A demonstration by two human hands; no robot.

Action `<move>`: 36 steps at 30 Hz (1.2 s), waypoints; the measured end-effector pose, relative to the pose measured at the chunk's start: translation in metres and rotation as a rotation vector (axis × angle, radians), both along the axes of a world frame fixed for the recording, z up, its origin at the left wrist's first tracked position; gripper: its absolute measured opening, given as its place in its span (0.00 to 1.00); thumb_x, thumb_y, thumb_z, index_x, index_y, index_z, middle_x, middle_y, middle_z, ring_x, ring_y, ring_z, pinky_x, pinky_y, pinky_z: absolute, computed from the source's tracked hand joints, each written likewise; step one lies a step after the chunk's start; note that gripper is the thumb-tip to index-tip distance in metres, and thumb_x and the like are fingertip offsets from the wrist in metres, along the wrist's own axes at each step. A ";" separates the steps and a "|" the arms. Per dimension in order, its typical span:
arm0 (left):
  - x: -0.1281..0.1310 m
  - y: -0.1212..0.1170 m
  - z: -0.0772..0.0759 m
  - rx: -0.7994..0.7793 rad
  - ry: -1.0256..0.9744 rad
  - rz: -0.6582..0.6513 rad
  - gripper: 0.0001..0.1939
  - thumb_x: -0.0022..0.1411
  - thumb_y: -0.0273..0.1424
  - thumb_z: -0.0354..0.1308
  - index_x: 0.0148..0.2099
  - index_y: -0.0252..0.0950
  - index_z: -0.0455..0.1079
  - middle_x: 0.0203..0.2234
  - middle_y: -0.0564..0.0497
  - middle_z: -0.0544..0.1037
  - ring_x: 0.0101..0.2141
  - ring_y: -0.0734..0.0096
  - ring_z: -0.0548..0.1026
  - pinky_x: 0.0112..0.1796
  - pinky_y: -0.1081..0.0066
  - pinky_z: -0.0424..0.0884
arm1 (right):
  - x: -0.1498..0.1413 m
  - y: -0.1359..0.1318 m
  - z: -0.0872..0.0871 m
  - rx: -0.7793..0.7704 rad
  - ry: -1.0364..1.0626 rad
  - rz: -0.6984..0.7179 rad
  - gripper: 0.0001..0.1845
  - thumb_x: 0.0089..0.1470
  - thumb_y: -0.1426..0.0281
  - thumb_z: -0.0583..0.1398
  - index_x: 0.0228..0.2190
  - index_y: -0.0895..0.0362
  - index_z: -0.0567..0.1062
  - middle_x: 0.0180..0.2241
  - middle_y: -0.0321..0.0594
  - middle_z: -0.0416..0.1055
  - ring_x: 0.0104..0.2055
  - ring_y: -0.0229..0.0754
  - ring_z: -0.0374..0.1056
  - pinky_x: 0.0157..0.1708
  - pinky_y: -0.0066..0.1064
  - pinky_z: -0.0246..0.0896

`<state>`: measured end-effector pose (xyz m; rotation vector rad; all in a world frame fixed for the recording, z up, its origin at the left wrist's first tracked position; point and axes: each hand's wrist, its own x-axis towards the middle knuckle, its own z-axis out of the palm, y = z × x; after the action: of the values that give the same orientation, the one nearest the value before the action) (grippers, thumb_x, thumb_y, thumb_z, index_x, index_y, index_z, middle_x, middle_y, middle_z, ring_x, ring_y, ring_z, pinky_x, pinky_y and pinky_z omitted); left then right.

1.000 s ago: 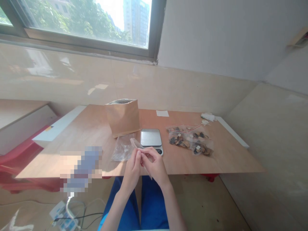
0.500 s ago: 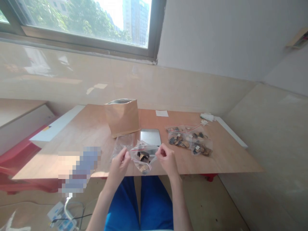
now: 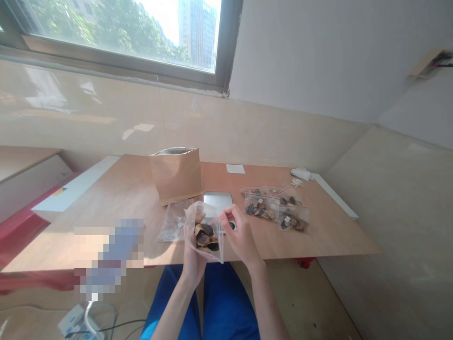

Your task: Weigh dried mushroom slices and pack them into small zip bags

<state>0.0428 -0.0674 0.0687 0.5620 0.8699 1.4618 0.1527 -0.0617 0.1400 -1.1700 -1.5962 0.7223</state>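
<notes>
A small clear zip bag (image 3: 205, 232) with dark and tan dried pieces in it hangs upright above the near table edge. My left hand (image 3: 194, 262) grips it from behind and below, mostly hidden by the bag. My right hand (image 3: 236, 236) pinches the bag's top right corner. Just behind my hands lies a small digital scale (image 3: 217, 200) on the wooden table (image 3: 134, 198).
A brown paper pouch (image 3: 176, 175) stands open behind the scale. Empty clear bags (image 3: 171, 222) lie to its left front. Several filled zip bags (image 3: 276, 212) lie right of the scale. White slips (image 3: 235, 168) and scraps (image 3: 300, 174) sit further back.
My hands first worked close together at the bag's top, then spread it wide. Now the bag has turned upright, my left hand has dropped under it and my right holds its top corner.
</notes>
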 end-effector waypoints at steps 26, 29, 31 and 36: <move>-0.031 0.025 -0.017 -0.131 0.269 0.171 0.28 0.56 0.51 0.48 0.43 0.32 0.73 0.36 0.46 0.79 0.44 0.60 0.74 0.50 0.62 0.64 | -0.052 0.028 -0.034 -0.088 -0.165 0.340 0.05 0.54 0.70 0.56 0.35 0.55 0.71 0.35 0.38 0.70 0.39 0.40 0.67 0.41 0.32 0.62; -0.032 0.025 -0.016 -0.104 0.330 0.193 0.27 0.55 0.50 0.49 0.41 0.31 0.74 0.33 0.47 0.79 0.41 0.60 0.74 0.48 0.62 0.66 | -0.059 0.024 -0.035 -0.033 -0.151 0.309 0.08 0.57 0.70 0.52 0.33 0.55 0.71 0.36 0.39 0.72 0.40 0.40 0.67 0.44 0.32 0.60; -0.032 0.025 -0.019 -0.095 0.352 0.210 0.26 0.55 0.49 0.50 0.40 0.31 0.74 0.33 0.48 0.79 0.40 0.61 0.74 0.47 0.63 0.66 | -0.062 0.024 -0.038 -0.014 -0.165 0.285 0.10 0.58 0.70 0.51 0.33 0.56 0.72 0.36 0.40 0.72 0.40 0.40 0.67 0.45 0.32 0.60; -0.032 0.028 -0.023 -0.301 0.289 0.255 0.24 0.57 0.47 0.48 0.38 0.32 0.74 0.29 0.48 0.78 0.34 0.63 0.76 0.36 0.66 0.71 | -0.065 0.029 -0.048 -0.050 -0.151 0.188 0.09 0.56 0.67 0.52 0.32 0.57 0.71 0.32 0.39 0.71 0.34 0.39 0.66 0.35 0.29 0.61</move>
<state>0.0108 -0.0395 0.0460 0.4525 1.4051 1.4596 0.0880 -0.0325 0.0918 -1.1423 -1.8422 0.8142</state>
